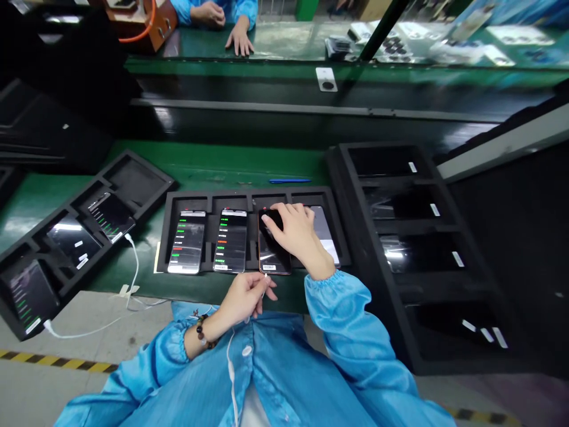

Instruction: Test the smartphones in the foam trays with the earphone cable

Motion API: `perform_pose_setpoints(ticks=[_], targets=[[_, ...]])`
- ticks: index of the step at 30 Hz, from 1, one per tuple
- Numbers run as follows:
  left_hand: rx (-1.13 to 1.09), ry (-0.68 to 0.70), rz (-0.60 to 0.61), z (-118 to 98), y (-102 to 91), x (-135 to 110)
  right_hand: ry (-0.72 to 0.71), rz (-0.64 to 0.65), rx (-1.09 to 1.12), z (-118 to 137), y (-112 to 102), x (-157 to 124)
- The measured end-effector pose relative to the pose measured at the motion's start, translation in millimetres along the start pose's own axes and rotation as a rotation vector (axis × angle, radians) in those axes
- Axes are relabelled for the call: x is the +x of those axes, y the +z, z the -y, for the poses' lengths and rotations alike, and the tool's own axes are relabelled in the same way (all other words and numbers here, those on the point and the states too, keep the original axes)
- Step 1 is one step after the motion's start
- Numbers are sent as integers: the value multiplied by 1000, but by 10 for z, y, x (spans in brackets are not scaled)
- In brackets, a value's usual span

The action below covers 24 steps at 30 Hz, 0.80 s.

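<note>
A black foam tray [208, 198] lies in front of me with several phones in its slots. My right hand [296, 231] rests on the third phone [272, 258], fingers curled over its top edge, gripping it. My left hand [246, 293] pinches the plug end of a white cable [231, 362] just below that phone's bottom edge. The two phones to the left [186, 242] [231, 240] show lit screens with green and red text lines. A fourth phone [326, 234] lies partly hidden under my right hand.
A second foam tray [133, 172] at the left holds phones, one with a white cable [133, 261] plugged in. A taller black tray stack [355, 196] stands at the right. A blue pen [288, 180] lies behind the middle tray. Another person's hands [240, 38] rest on the far bench.
</note>
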<state>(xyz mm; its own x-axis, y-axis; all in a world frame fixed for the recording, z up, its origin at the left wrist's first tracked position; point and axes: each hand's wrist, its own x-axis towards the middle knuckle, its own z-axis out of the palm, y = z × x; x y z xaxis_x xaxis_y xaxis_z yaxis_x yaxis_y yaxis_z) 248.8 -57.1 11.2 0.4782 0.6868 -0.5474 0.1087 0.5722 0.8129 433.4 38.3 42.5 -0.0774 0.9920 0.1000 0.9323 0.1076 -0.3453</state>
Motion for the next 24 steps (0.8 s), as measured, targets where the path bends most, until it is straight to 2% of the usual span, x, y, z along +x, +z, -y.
perform_pose_setpoints(ticks=[4, 9, 19, 24], targets=[[91, -13, 94, -1, -58, -29, 61, -131, -14, 112, 95, -311], [233, 35, 170, -34, -90, -114, 148, -159, -118, 278, 212, -629], [318, 168, 242, -87, -138, -116, 210, -127, -113, 441, 181, -530], [316, 171, 235, -95, -147, -128, 180, -134, -109, 454, 188, -659]])
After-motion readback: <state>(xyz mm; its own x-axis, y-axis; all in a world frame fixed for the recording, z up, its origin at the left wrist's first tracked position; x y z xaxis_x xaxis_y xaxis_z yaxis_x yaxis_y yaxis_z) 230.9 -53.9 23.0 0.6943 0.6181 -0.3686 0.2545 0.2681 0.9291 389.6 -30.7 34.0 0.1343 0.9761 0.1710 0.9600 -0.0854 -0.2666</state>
